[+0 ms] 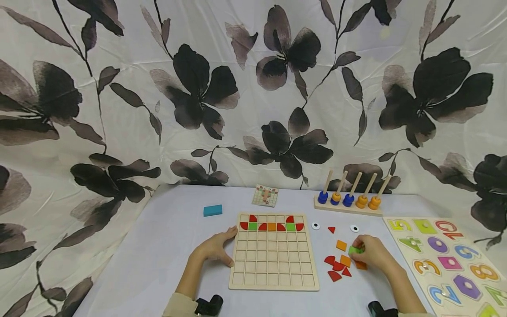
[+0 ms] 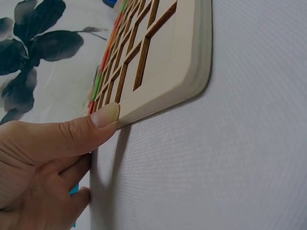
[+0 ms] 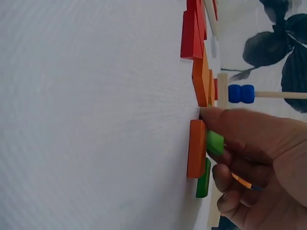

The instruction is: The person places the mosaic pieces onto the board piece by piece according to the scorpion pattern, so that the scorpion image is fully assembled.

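Observation:
My left hand [image 1: 215, 246] rests against the left edge of a wooden grid board [image 1: 273, 266], thumb and fingers spread along it. In the left wrist view, the thumb [image 2: 81, 134] touches the board's rim near a corner. Red quarter-circles, green squares [image 1: 252, 226] and an orange square [image 1: 271, 226] fill part of the board's top two rows. Right of the board, my right hand [image 1: 372, 253] pinches a light green tile [image 3: 215, 142] between thumb and fingers. Close beside those fingertips lie an orange tile [image 3: 196, 148] and a darker green tile [image 3: 203, 178].
Loose red pieces [image 1: 334, 276] and orange squares [image 1: 341, 245] lie between board and right hand. Two eye discs [image 1: 315, 226], a pattern card [image 1: 265, 196], a peg stacker [image 1: 348, 207] and a blue block [image 1: 212, 210] stand farther back. A number puzzle board [image 1: 433, 246] lies far right.

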`<state>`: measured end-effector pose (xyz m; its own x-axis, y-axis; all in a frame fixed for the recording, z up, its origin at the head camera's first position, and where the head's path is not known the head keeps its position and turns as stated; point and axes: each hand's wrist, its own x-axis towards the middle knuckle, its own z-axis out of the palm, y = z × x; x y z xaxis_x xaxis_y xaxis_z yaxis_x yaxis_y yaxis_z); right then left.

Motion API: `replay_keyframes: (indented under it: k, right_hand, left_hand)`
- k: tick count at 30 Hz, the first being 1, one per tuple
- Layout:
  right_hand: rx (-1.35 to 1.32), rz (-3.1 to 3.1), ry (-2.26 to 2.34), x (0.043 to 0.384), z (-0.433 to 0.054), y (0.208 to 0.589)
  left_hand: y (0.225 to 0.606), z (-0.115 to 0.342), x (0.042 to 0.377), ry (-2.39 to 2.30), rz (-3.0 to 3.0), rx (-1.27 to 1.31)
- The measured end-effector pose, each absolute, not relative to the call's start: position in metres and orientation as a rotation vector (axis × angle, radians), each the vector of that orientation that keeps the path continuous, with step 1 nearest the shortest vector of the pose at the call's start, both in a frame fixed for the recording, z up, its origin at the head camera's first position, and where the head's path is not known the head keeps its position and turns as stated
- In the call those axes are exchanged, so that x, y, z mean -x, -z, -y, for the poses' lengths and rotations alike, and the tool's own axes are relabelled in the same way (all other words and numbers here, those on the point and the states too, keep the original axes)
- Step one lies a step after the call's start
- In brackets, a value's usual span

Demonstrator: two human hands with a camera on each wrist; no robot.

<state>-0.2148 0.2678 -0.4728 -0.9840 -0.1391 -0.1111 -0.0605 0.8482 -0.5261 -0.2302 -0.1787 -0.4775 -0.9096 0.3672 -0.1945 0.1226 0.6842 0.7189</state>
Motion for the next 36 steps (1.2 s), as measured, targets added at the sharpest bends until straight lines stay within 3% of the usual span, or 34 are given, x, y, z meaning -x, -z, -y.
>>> replay_keyframes:
  k: [10,26,36]
  right_hand:
    - [0.263,-2.903,1.094,0.22,-0.255,0.475]
    - [0.794,-2.724,1.395,0.265,-0.127,0.475]
    - [0.81,-2.777,1.281,0.279,-0.087,0.481]
  left_hand:
    - [0.477,0.179,0.23,-1.063,-2.573,-0.398]
    - [0.477,0.178,0.231,-1.03,-2.589,-0.372]
    - [0.477,0.178,0.231,-1.04,-2.574,-0.36]
